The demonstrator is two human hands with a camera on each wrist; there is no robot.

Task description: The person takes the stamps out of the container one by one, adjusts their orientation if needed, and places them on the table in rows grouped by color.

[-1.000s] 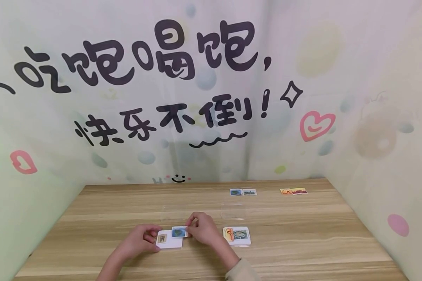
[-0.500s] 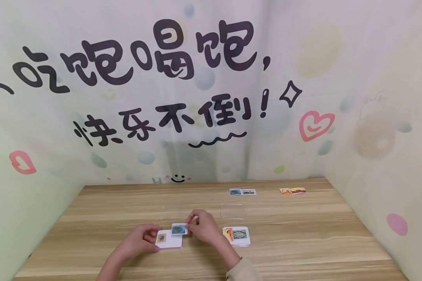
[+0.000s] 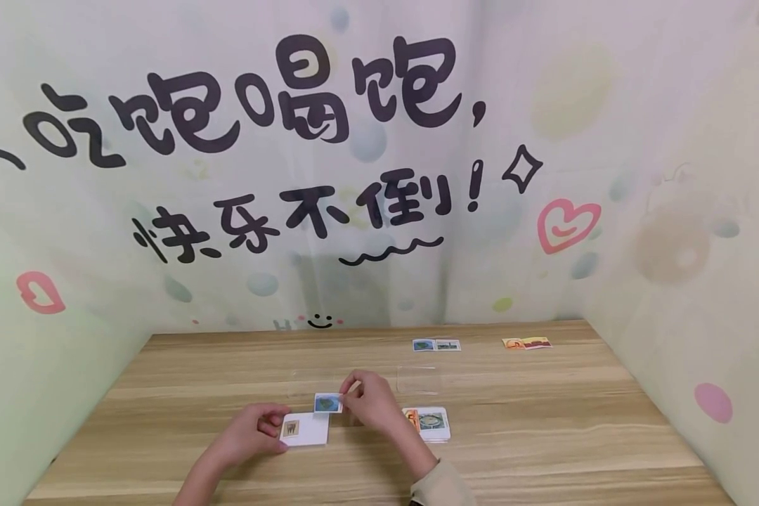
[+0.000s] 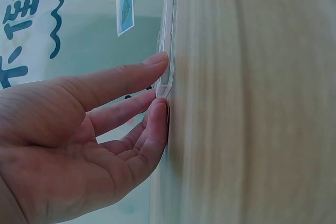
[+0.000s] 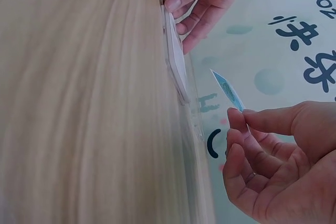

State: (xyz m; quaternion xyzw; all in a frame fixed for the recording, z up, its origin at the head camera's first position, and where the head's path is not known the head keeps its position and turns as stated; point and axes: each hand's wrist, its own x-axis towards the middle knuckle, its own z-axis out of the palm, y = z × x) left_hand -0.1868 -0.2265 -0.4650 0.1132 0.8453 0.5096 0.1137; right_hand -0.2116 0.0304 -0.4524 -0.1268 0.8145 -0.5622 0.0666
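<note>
My right hand [image 3: 370,404] pinches a blue stamp [image 3: 327,403] with a green shape on it between thumb and forefinger. The stamp is held by its right edge, overlapping the far right corner of a stack of white cards [image 3: 310,432] in the head view. Both wrist views show the stamp raised off the stack. At the left end of the cards, my left hand [image 3: 249,432] grips them by the edges, thumb on the near side and fingers on the far side. A small brown stamp [image 3: 291,428] lies on the top card's left part.
To the right lies another white card stack [image 3: 439,433], bearing an orange stamp [image 3: 412,419] and a greenish stamp [image 3: 433,421]. Clear plastic pieces [image 3: 419,380] lie behind. Farther back are a blue and grey stamp pair [image 3: 437,345] and an orange and red pair [image 3: 527,344].
My right hand has lifted the blue stamp and carried it slightly back and to the right, off most of the white card. My left hand stays on the stack.
</note>
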